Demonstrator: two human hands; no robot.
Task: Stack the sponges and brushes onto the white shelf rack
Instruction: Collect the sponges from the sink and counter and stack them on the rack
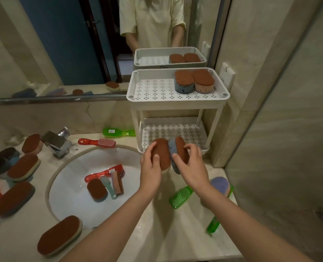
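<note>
At left, several brown-topped sponges (22, 168) lie loose on the counter. More sponges and brushes sit in the white sink (68, 186), with a red brush (97, 142) beyond it. In the middle, the left hand (150, 163) grips a brown-topped sponge (160, 154) and the right hand (191, 163) pinches a blue sponge (175, 150), both just before the white shelf rack (175, 100). Two sponges (184, 82) stand far right on its top tier. A green brush (181, 196) lies near right. Most of the job seems left.

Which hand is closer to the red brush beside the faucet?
Left. The left hand is to the right of the red brush; the right hand is farther right.
</note>
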